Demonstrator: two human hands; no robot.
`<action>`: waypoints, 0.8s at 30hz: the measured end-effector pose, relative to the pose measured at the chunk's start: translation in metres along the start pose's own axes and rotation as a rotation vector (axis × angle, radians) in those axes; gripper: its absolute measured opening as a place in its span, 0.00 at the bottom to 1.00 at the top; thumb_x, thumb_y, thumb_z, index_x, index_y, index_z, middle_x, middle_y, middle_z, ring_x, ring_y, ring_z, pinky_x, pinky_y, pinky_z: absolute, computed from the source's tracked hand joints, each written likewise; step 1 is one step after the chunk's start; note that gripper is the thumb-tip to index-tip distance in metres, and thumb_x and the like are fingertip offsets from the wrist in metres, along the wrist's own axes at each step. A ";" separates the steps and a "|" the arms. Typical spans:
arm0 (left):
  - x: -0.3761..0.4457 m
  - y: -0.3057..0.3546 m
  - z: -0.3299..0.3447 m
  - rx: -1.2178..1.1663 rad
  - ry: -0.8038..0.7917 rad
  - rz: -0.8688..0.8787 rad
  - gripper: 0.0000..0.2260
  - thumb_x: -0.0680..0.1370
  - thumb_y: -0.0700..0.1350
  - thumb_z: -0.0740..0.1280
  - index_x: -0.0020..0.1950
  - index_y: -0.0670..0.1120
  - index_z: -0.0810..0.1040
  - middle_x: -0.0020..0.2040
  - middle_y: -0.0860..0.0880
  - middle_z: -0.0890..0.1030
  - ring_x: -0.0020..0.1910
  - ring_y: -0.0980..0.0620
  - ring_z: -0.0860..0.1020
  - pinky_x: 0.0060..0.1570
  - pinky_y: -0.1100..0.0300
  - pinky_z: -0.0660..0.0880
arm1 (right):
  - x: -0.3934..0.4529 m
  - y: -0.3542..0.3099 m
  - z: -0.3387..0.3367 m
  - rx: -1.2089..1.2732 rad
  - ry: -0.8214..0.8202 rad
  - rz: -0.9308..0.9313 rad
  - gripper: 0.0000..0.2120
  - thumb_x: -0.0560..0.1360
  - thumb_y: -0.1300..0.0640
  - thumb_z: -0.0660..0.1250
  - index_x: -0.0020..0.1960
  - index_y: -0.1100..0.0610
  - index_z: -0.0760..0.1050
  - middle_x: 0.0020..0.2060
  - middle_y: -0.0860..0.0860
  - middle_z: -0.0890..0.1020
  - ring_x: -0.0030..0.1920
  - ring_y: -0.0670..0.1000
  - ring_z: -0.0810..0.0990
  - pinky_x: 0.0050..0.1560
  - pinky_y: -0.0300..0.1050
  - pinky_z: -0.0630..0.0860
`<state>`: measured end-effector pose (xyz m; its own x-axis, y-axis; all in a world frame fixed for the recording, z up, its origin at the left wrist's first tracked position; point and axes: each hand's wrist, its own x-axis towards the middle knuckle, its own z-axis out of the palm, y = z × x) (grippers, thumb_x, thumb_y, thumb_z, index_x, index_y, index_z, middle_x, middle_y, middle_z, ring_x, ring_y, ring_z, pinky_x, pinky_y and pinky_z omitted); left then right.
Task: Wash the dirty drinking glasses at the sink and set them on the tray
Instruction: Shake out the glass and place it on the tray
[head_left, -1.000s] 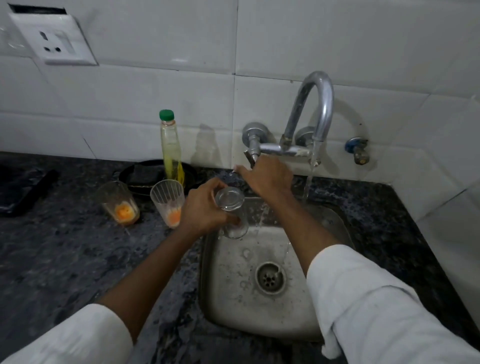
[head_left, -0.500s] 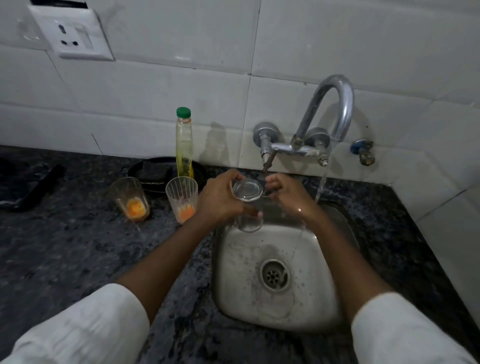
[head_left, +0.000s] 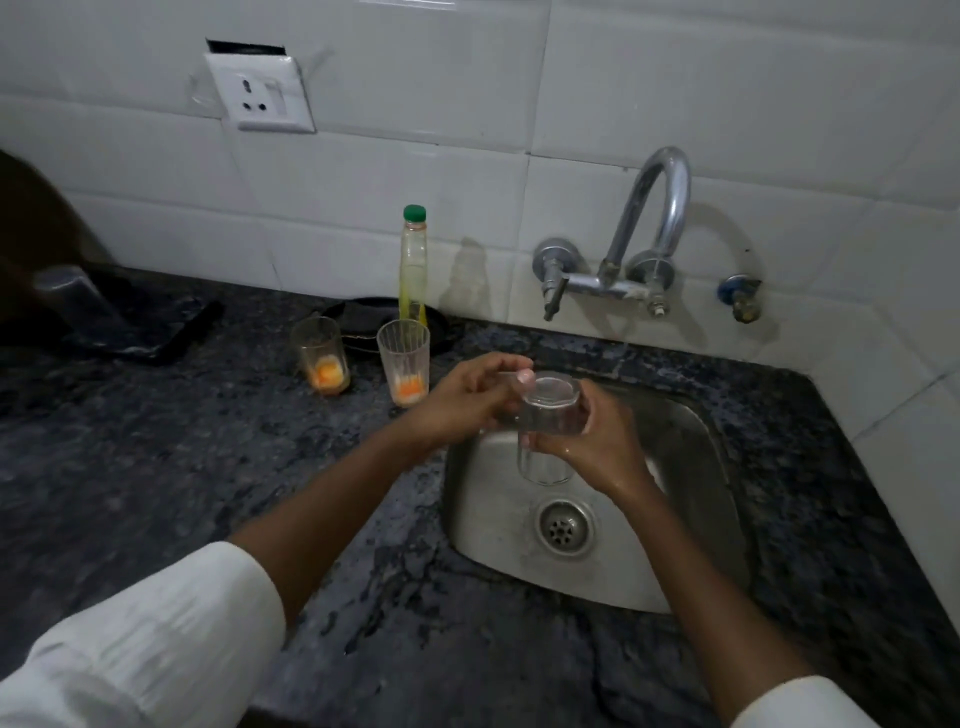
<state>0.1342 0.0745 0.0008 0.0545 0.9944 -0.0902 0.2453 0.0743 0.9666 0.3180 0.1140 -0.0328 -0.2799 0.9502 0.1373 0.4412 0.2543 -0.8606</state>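
Observation:
A clear drinking glass (head_left: 546, 415) hangs upside down over the steel sink (head_left: 696, 467), its base toward me. My left hand (head_left: 467, 400) grips it from the left and my right hand (head_left: 597, 441), which looks wet, wraps around it from the right. Two dirty glasses stand on the dark counter left of the sink, each with orange residue at the bottom: one smooth (head_left: 321, 358), one ribbed (head_left: 404, 361). A dark tray (head_left: 135, 332) lies at the far left with an upturned glass (head_left: 78, 296) on it.
The curved tap (head_left: 649, 228) juts from the tiled wall above the sink. A green-capped bottle of yellow liquid (head_left: 413, 265) stands by a black dish (head_left: 363, 325) behind the dirty glasses. A blue valve (head_left: 740, 299) and a wall socket (head_left: 260, 96) are on the wall.
My right hand left the tap handle and came down to the glass, which both hands now hold over the sink. The water stream has stopped. The view pulled back and tilted up.

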 end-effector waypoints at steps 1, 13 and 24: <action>-0.010 0.001 -0.009 -0.011 0.040 0.001 0.13 0.80 0.48 0.68 0.64 0.47 0.78 0.55 0.45 0.84 0.49 0.53 0.82 0.46 0.59 0.78 | 0.000 -0.005 0.001 -0.001 -0.005 -0.001 0.30 0.53 0.49 0.83 0.52 0.52 0.78 0.45 0.47 0.84 0.45 0.46 0.83 0.48 0.53 0.81; -0.102 -0.049 -0.207 0.045 0.362 -0.103 0.10 0.77 0.33 0.69 0.58 0.38 0.78 0.41 0.46 0.81 0.35 0.62 0.80 0.36 0.70 0.75 | 0.067 -0.124 0.146 -0.110 -0.338 -0.265 0.25 0.51 0.53 0.85 0.45 0.54 0.80 0.40 0.48 0.84 0.42 0.49 0.82 0.42 0.47 0.78; -0.101 -0.105 -0.444 0.024 0.615 -0.151 0.10 0.77 0.36 0.70 0.58 0.41 0.79 0.45 0.40 0.83 0.33 0.62 0.79 0.32 0.68 0.72 | 0.227 -0.257 0.420 -0.007 -0.331 -0.262 0.25 0.50 0.52 0.84 0.44 0.56 0.80 0.40 0.51 0.84 0.41 0.51 0.81 0.38 0.42 0.74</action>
<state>-0.3264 -0.0004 0.0147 -0.5472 0.8345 -0.0643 0.2283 0.2227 0.9478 -0.2172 0.1888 0.0140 -0.6419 0.7441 0.1850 0.3238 0.4818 -0.8143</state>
